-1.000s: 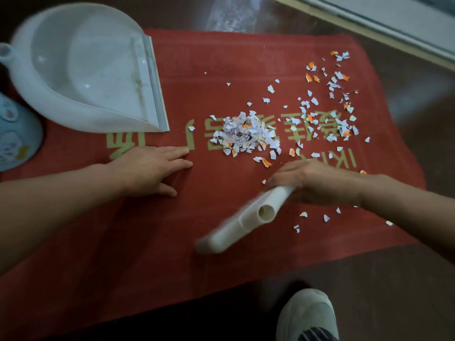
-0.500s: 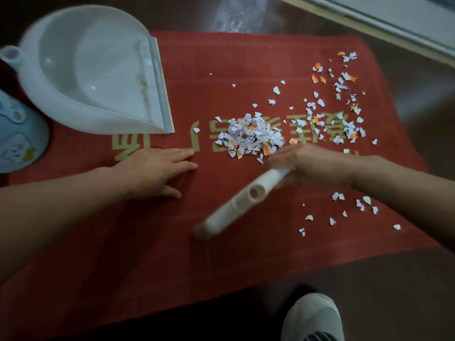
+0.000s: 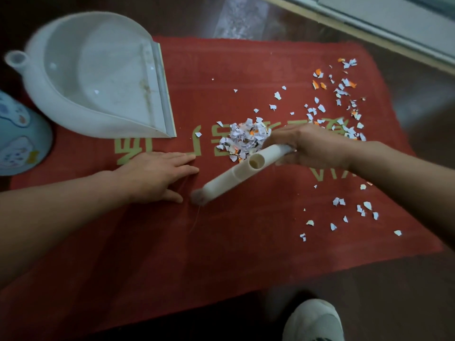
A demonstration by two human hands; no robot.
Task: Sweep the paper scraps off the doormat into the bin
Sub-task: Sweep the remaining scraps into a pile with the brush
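A red doormat (image 3: 246,242) with gold lettering lies on the dark floor. A heap of white and orange paper scraps (image 3: 242,139) sits near its middle, and loose scraps (image 3: 342,94) are scattered to the right and lower right. My right hand (image 3: 310,146) grips a cream brush handle (image 3: 236,173) just right of the heap; the brush head is hidden under the hand. My left hand (image 3: 157,175) rests flat on the mat, fingers straight. A white dustpan (image 3: 98,77) lies at the mat's upper left, its lip facing the heap.
A light blue bin (image 3: 17,139) shows at the left edge, beside the dustpan. A grey shoe (image 3: 312,321) stands at the mat's near edge. A pale door sill (image 3: 369,23) runs along the upper right.
My right hand has moved with the brush up and toward the heap, pushing scraps into it. The heap has grown tighter. My left hand has stayed flat on the mat.
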